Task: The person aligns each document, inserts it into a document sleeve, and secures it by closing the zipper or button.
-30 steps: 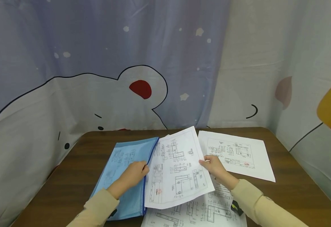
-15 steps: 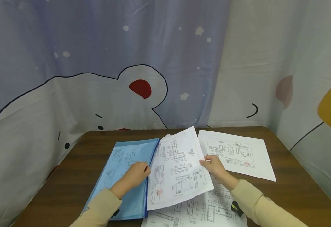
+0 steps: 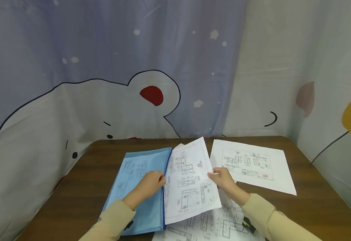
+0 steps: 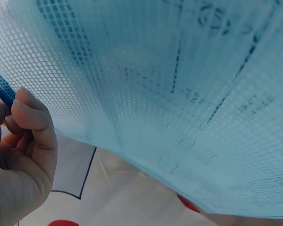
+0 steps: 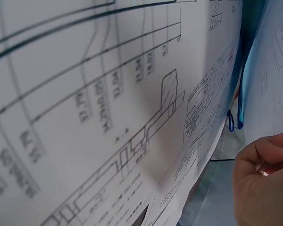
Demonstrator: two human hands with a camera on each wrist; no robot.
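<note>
A blue mesh zip folder (image 3: 137, 187) lies on the left half of a brown table (image 3: 314, 207), and everything else sits in relation to it. The left hand (image 3: 152, 183) rests on the folder at its right, zippered edge, fingers curled and pinching the upper layer of mesh there; the left wrist view shows that mesh (image 4: 179, 94) lifted and arched above the fingertips (image 4: 30, 115), with faint drawing lines of a sheet inside showing through. Just right of the folder, a printed drawing sheet (image 3: 190, 182) slants with its left edge tucked in at the folder's open side, partly in and partly out. The right hand (image 3: 223, 179) pinches this sheet at its right edge, thumb on top; the right wrist view shows the sheet (image 5: 108, 117) close up and the curled fingers (image 5: 262, 155) beneath it. Further right of the folder, well apart from it, a second drawing sheet (image 3: 252, 165) lies flat on the table. Nearer the person, right of the folder's lower corner, more drawing sheets (image 3: 211, 224) lie under the held one. A cartoon-printed cloth (image 3: 103, 83) hangs behind the table.
</note>
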